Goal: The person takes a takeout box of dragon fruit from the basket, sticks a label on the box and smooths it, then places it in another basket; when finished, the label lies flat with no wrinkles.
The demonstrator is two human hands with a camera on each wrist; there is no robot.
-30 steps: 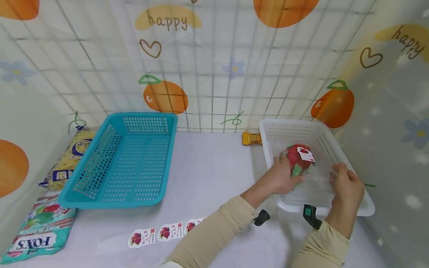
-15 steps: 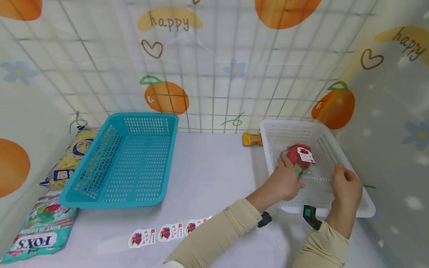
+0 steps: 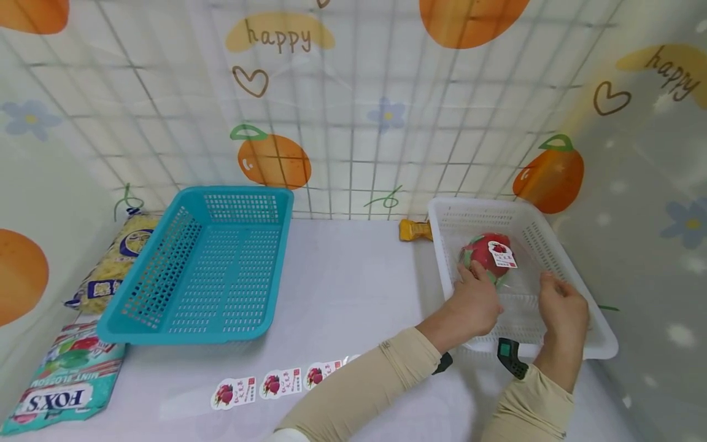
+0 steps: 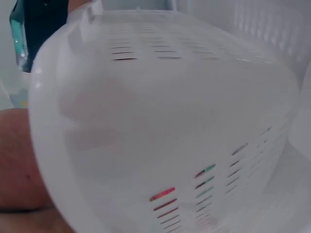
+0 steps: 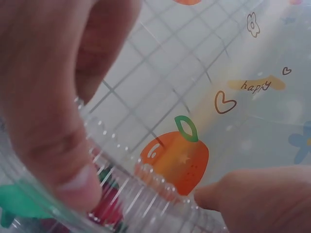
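Observation:
A clear plastic box (image 3: 525,283) sits in the white basket (image 3: 604,344), with a red and green dragon fruit (image 3: 482,250) inside and a white sticker (image 3: 501,254) on top. My left hand (image 3: 476,302) grips its front left part; one finger lies over the lid, below the fruit. At the front right my right hand (image 3: 564,307) pinches the edge. Seen from the right wrist, a thumb (image 5: 80,187) and another fingertip (image 5: 209,196) meet the ridged clear rim (image 5: 160,187). The left wrist view is mostly filled by the basket wall (image 4: 146,111).
At left stands a teal basket (image 3: 105,331), beside a yellow pasta bag (image 3: 118,264) and a FOX'S sweets bag (image 3: 66,380). Several dragon fruit stickers (image 3: 233,393) lie in a row in front. A small yellow packet (image 3: 414,230) touches the white basket's left side.
My left hand has slid to the right along the box's front. The right hand has come slightly left. The fruit and sticker have shifted a little up and left.

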